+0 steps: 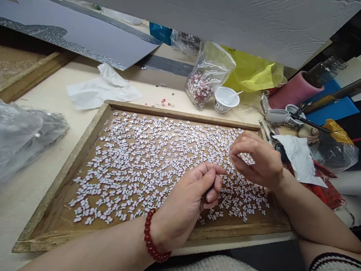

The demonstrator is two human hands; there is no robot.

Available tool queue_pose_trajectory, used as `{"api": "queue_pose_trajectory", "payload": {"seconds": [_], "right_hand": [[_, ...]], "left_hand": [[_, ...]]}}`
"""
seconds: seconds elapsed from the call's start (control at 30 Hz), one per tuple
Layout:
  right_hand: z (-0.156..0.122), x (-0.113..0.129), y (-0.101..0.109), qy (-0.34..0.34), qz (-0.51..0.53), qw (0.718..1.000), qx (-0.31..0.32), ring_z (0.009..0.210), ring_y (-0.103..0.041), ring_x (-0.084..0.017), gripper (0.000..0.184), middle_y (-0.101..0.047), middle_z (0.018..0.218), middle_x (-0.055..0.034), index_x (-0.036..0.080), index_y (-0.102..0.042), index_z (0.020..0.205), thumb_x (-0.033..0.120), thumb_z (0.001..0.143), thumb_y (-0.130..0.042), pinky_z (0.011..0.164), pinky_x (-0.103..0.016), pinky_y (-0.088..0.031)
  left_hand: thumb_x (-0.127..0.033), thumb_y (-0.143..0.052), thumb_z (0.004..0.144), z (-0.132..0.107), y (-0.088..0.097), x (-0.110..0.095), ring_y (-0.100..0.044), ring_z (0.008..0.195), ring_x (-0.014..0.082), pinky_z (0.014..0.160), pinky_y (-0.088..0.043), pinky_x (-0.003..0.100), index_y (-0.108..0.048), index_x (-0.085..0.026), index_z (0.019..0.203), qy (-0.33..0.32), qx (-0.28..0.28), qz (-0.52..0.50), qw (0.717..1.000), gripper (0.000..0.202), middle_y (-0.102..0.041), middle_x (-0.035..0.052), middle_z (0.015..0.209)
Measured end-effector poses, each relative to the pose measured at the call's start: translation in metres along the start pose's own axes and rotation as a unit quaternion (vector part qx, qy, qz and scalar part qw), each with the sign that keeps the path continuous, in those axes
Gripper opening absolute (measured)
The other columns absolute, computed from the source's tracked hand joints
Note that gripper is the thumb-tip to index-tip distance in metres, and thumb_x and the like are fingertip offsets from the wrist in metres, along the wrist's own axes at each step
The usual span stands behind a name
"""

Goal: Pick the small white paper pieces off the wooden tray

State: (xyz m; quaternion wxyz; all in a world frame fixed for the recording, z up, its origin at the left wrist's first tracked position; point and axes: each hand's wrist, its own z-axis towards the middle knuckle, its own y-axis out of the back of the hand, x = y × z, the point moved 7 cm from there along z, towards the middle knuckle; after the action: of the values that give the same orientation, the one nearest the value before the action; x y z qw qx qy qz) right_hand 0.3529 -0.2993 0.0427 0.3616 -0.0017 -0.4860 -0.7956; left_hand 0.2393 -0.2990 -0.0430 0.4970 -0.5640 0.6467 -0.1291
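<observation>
A shallow wooden tray (67,165) is spread with many small white double-lobed pieces (152,150), like tiny cherry shapes. My left hand (194,192), with a red bead bracelet (149,237) at the wrist, is over the front middle of the tray. Its fingers are curled in with the thumb pressed on them. Something dark shows inside the curl, too hidden to name. Farther right, my right hand (254,158) hovers above the tray's right side, thumb and fingertips brought together. Anything between those tips is too small to make out. The two hands are apart.
Behind the tray stand a clear bag of red and white pieces (199,88) and a white cup (225,99). White tissue (104,88) lies at the back left, a plastic bag (25,131) at the left. A pink cylinder (296,90) and crumpled paper (299,158) crowd the right.
</observation>
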Motion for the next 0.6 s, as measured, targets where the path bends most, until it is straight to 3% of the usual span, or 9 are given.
{"api": "queue_pose_trajectory", "payload": {"seconds": [0.33, 0.6], "right_hand": [[-0.016, -0.068, 0.013, -0.111, -0.143, 0.983, 0.009, 0.059, -0.053, -0.01, 0.005, -0.058, 0.069, 0.0009, 0.019, -0.054, 0.085, 0.016, 0.084, -0.058, 0.055, -0.024, -0.044], [-0.026, -0.086, 0.006, -0.182, -0.166, 0.969, 0.017, 0.067, -0.056, -0.013, 0.002, -0.061, 0.075, -0.002, 0.02, -0.053, 0.085, 0.019, 0.086, -0.054, 0.057, -0.026, -0.044]], "left_hand": [[-0.033, -0.051, 0.094, -0.001, -0.004, 0.001, -0.024, 0.049, 0.0065, 0.048, -0.017, 0.023, -0.054, -0.016, 0.077, 0.011, 0.026, 0.036, 0.999, 0.025, -0.041, -0.0053, 0.059], [-0.027, -0.052, 0.093, -0.001, 0.001, 0.002, -0.032, 0.055, 0.0062, 0.05, -0.023, 0.02, -0.062, -0.013, 0.086, 0.006, 0.008, 0.031, 0.999, 0.019, -0.046, -0.003, 0.068]]}}
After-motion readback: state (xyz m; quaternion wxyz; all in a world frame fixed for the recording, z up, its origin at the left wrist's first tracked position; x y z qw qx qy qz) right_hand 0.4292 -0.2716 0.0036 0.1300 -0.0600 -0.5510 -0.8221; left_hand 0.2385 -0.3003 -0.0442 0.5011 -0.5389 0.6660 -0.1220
